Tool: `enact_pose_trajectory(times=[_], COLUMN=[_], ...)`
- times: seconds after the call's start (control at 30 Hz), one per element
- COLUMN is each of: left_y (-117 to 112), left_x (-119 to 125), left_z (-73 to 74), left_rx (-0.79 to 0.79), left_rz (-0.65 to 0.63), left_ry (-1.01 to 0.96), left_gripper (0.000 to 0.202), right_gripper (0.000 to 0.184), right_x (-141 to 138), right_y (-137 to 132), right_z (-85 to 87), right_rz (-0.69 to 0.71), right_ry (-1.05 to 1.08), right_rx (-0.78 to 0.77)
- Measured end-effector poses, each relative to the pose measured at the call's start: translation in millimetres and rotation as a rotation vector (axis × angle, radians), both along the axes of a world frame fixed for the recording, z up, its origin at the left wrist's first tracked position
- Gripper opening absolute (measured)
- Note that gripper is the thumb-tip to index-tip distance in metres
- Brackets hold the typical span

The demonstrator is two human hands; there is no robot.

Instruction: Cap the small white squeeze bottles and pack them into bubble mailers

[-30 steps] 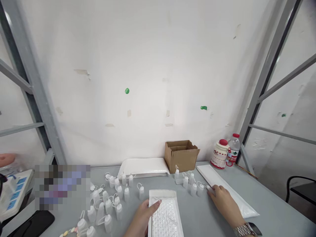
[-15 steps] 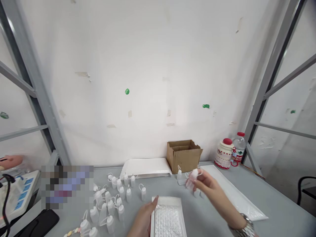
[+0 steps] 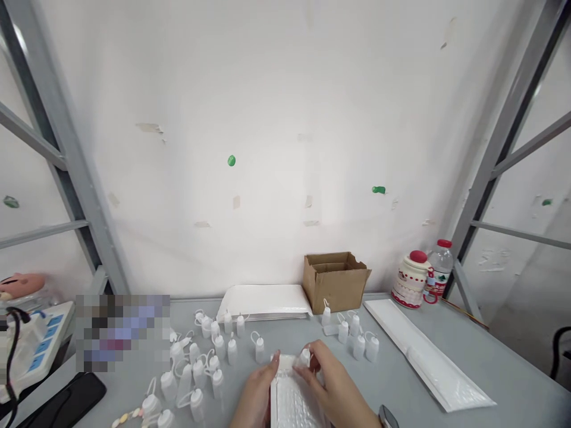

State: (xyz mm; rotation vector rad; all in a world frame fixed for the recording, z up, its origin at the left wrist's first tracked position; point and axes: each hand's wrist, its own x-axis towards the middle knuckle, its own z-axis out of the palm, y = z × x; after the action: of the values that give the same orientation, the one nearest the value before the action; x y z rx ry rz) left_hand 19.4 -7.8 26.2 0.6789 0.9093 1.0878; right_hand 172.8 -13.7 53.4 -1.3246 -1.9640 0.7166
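My left hand (image 3: 260, 386) is closed on the left edge of a white bubble mailer (image 3: 292, 398), its thumb along the top corner. Between the thumb and fingers of my right hand (image 3: 325, 374) is a small white plastic bottle (image 3: 304, 358), held at the mailer's upper end. Whether the bottle is inside the mailer's mouth or just over it, I cannot tell. Right of the mailer stands a loose group of several similar bottles (image 3: 359, 346) with looped cap straps. A larger cluster of such bottles (image 3: 198, 374) stands to the left.
A brown cardboard box (image 3: 336, 288) and a flat white package (image 3: 265, 300) sit by the wall. On the right are a long white bag (image 3: 428, 356), a cream jar (image 3: 409, 282) and a plastic water bottle (image 3: 439, 270). A black phone (image 3: 66, 401) and a power strip (image 3: 42, 345) lie left.
My right hand has moved left and nearer, from the right bottle group to the mailer's top, carrying a bottle. The left hand still holds the mailer. The view has shifted slightly.
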Motion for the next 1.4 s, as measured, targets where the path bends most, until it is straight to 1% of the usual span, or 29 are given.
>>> enact_pose_trajectory(times=[0.1, 0.13, 0.23, 0.33, 0.43, 0.53, 0.67, 0.73, 0.8, 0.87, 0.93, 1.0, 1.07, 1.1, 1.17, 1.23, 1.3, 1.4], left_y=[-1.2, -1.8, -3.6, -3.7, -2.3, -1.9, -3.9, -4.9, -5.4, -5.3, -4.8, -4.0, -3.3, -3.0, -2.6, -2.5, -3.0, -3.8], left_x=[-1.1, -1.4, -1.6, -1.3, -0.6, 0.9, 3.6, 4.2, 3.9, 2.5, 0.7, -1.0, -2.1, -2.2, -1.9, -1.0, 0.0, 0.7], left_z=[3.7, 6.2, 13.0, 12.9, 5.9, 0.6, 1.3, 2.1, 2.6, 2.9, 3.6, 4.3, 4.9, 5.0, 5.2, 5.6, 6.6, 8.4], left_rx=[0.033, 0.042, 0.076, 0.092, 0.104, 0.121, 0.087, 0.093, 0.124, 0.142, 0.135, 0.129, 0.133, 0.135, 0.142, 0.138, 0.125, 0.113], left_rz=[-0.049, -0.058, -0.066, -0.037, -0.019, 0.003, 0.018, 0.024, 0.030, 0.021, 0.015, 0.014, 0.019, 0.013, 0.009, 0.014, 0.031, 0.059], left_ry=[-0.025, 0.002, 0.166, 0.288, 0.317, 0.312, 0.281, 0.309, 0.352, 0.372, 0.365, 0.351, 0.343, 0.339, 0.336, 0.337, 0.342, 0.350], left_gripper=[0.046, 0.046, 0.048, 0.049, 0.048, 0.046, 0.046, 0.046, 0.045, 0.045, 0.046, 0.045, 0.045, 0.045, 0.045, 0.046, 0.047, 0.048], right_gripper=[0.014, 0.015, 0.015, 0.014, 0.013, 0.013, 0.008, 0.010, 0.016, 0.028, 0.033, 0.030, 0.022, 0.019, 0.019, 0.018, 0.017, 0.016], right_x=[-0.2, -0.3, -0.2, 0.2, 1.9, 5.1, 9.0, 10.1, 10.9, 11.7, 12.2, 12.0, 10.9, 10.0, 8.2, 6.7, 6.1, 6.6], right_y=[1.8, 2.5, 4.5, 6.0, 7.7, 8.8, 8.2, 7.5, 6.9, 6.2, 5.5, 5.0, 5.0, 5.3, 6.3, 7.4, 7.8, 6.8], right_z=[-2.1, -3.2, -7.4, -11.7, -12.1, -7.2, 0.3, 2.5, 4.6, 7.5, 10.6, 12.2, 10.7, 8.6, 3.0, -1.9, -3.6, -0.5], right_rz=[-0.039, -0.036, 0.009, 0.038, 0.005, -0.009, -0.052, -0.046, 0.008, 0.075, 0.109, 0.131, 0.139, 0.134, 0.100, 0.082, 0.091, 0.118], right_ry=[-0.047, -0.040, 0.074, 0.158, 0.131, 0.112, 0.055, 0.023, 0.018, 0.027, 0.039, 0.077, 0.168, 0.234, 0.361, 0.439, 0.425, 0.303], right_rx=[-0.072, -0.093, -0.204, -0.282, -0.267, -0.254, -0.150, -0.141, -0.186, -0.240, -0.250, -0.247, -0.282, -0.308, -0.339, -0.350, -0.351, -0.343])
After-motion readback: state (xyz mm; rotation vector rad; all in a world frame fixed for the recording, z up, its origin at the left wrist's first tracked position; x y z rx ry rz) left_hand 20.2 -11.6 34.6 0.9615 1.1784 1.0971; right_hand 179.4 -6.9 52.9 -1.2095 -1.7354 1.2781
